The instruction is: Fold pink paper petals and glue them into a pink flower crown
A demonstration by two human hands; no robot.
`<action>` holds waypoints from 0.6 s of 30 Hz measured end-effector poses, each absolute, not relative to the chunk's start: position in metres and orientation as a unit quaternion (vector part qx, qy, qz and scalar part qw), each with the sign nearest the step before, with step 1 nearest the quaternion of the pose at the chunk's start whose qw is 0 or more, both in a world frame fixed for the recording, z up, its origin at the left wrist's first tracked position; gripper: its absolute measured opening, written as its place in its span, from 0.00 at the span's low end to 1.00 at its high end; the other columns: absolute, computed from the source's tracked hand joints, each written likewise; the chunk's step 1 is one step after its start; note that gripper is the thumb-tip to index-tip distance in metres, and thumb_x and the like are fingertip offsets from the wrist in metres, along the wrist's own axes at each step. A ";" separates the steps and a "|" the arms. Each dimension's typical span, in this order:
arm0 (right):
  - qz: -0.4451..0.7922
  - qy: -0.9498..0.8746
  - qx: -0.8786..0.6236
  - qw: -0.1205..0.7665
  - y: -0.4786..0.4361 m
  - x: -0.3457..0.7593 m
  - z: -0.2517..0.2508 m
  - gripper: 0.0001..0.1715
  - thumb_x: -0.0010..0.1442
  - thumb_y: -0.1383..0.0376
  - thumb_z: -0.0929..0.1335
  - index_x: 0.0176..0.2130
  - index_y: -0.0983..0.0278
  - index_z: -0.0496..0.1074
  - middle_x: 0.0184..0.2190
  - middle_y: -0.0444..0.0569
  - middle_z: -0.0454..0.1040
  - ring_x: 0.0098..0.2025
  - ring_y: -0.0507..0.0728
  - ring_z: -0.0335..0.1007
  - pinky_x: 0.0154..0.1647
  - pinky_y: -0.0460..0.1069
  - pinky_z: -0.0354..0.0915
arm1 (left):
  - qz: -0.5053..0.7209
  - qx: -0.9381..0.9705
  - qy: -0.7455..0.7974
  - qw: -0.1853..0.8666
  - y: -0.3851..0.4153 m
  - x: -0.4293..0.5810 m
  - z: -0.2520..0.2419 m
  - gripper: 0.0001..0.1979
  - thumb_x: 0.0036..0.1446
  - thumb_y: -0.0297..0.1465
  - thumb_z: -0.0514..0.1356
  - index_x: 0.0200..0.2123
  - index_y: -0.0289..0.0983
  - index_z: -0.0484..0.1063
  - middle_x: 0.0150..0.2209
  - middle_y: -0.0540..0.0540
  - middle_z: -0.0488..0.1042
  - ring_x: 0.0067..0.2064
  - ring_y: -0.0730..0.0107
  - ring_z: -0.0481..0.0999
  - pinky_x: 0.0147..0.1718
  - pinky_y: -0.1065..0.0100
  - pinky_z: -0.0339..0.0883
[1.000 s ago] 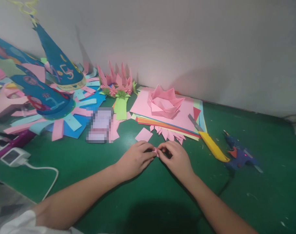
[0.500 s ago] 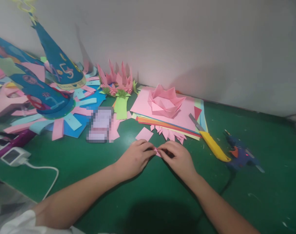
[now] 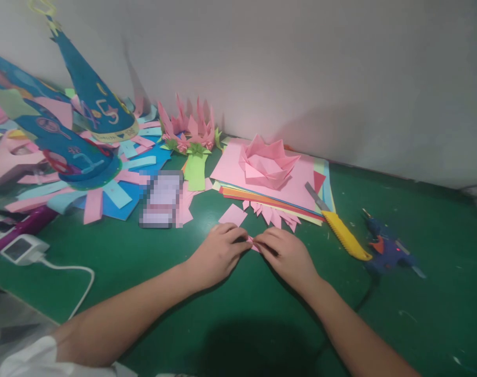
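Note:
My left hand point(image 3: 218, 254) and my right hand point(image 3: 287, 254) meet on the green table point(image 3: 262, 314), fingers curled and pinched together on a small folded pink paper piece point(image 3: 253, 244) that shows only between the fingertips. Just beyond my hands lie a loose pink paper square point(image 3: 232, 214) and a row of small folded pink points point(image 3: 273, 214). Behind them a folded pink paper lotus point(image 3: 267, 165) rests on a stack of coloured paper sheets point(image 3: 230, 175).
A yellow utility knife point(image 3: 342, 235) and a blue glue gun point(image 3: 385, 246) lie to the right. At the left stand blue paper cone hats point(image 3: 92, 99), paper strips, a pink spiky paper crown point(image 3: 187, 128) and a white charger point(image 3: 20, 250) with its cable. A grey wall runs behind.
Both hands stay pinched on the small pink piece, with only slight finger movement. The view has shifted a little.

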State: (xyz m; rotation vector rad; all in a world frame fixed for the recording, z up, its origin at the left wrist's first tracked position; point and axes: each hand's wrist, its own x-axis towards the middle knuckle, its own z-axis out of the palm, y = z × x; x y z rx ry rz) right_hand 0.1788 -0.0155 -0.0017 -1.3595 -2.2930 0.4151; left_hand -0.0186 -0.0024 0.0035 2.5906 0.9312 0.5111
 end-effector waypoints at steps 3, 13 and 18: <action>0.147 -0.833 -0.491 0.207 -0.016 0.178 -0.002 0.13 0.62 0.67 0.60 0.34 0.63 0.73 0.30 0.51 0.72 0.33 0.56 0.66 0.34 0.50 0.61 | 0.177 0.912 0.329 0.170 -0.002 -0.018 0.004 0.14 0.60 0.25 0.49 0.45 0.39 0.70 0.47 0.44 0.70 0.48 0.62 0.64 0.45 0.59 0.58; 0.151 -0.825 -0.501 0.214 -0.016 0.176 -0.001 0.11 0.61 0.68 0.61 0.34 0.63 0.72 0.29 0.50 0.71 0.33 0.55 0.65 0.34 0.50 0.61 | 0.163 0.912 0.329 0.181 -0.001 -0.019 0.007 0.14 0.61 0.26 0.49 0.45 0.39 0.70 0.47 0.46 0.71 0.47 0.63 0.64 0.44 0.60 0.57; 0.157 -0.832 -0.487 0.215 -0.016 0.179 -0.002 0.11 0.62 0.68 0.61 0.35 0.63 0.72 0.30 0.50 0.71 0.33 0.55 0.65 0.34 0.50 0.62 | 0.168 0.911 0.330 0.184 -0.001 -0.019 0.007 0.13 0.62 0.27 0.48 0.45 0.40 0.71 0.46 0.47 0.72 0.47 0.64 0.64 0.44 0.60 0.56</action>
